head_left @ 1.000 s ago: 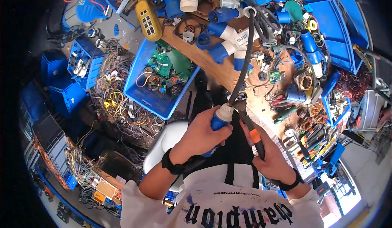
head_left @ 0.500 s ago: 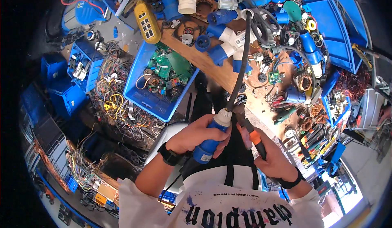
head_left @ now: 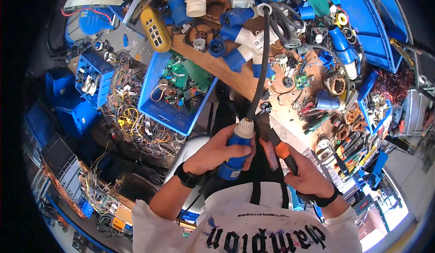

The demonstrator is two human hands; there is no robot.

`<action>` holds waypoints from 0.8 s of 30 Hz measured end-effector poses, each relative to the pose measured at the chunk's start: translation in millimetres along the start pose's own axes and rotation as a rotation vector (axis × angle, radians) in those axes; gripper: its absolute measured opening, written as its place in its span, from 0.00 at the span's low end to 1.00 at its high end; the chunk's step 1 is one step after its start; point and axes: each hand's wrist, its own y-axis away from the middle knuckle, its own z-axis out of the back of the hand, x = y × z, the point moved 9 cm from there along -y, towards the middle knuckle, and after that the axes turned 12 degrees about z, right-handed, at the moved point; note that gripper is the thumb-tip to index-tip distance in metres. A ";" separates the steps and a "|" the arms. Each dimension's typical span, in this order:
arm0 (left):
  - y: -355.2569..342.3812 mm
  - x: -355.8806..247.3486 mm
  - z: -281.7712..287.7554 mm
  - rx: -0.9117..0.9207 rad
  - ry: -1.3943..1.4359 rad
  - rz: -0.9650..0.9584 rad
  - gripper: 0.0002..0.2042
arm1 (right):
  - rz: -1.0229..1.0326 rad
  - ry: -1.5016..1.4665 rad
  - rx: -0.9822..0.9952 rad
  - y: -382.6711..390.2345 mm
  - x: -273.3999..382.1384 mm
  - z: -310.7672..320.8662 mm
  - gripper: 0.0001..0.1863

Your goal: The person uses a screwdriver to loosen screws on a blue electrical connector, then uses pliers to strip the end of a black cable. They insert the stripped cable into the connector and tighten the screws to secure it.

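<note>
My left hand (head_left: 213, 153) grips a blue cylindrical connector (head_left: 233, 167) with a white ribbed collar (head_left: 245, 128). A thick black cable (head_left: 262, 72) rises from the collar toward the piles at the top. Just beside it, my right hand (head_left: 303, 176) holds a pliers-like cutting tool with black and orange handles (head_left: 283, 149), its metal head near the cable. Small black-and-metal parts (head_left: 266, 107) lie just beyond the tool's head.
A blue bin of circuit boards (head_left: 149, 103) and tangled wires (head_left: 136, 130) lie left. A wooden board (head_left: 213, 62) holds blue-white plug housings (head_left: 235, 58) and a yellow power strip (head_left: 155, 28). Right are hand tools (head_left: 344, 153), copper coils (head_left: 355, 117) and blue crates (head_left: 362, 22).
My left hand and the connector have shifted slightly down and left since a second ago. The tool in my right hand has tilted a little, its head still near the cable.
</note>
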 end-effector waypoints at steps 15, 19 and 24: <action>2.2 -21.5 -55.2 0.180 0.123 -0.103 0.29 | -0.017 -0.517 -0.514 22.2 -65.6 34.9 0.33; -5.0 -22.5 -63.3 0.113 0.043 -0.148 0.30 | -0.046 -0.642 -0.733 24.3 -115.4 63.0 0.31; -29.8 -19.1 -71.3 0.103 0.037 -0.197 0.29 | -0.024 -0.547 -0.886 17.6 -158.8 85.0 0.33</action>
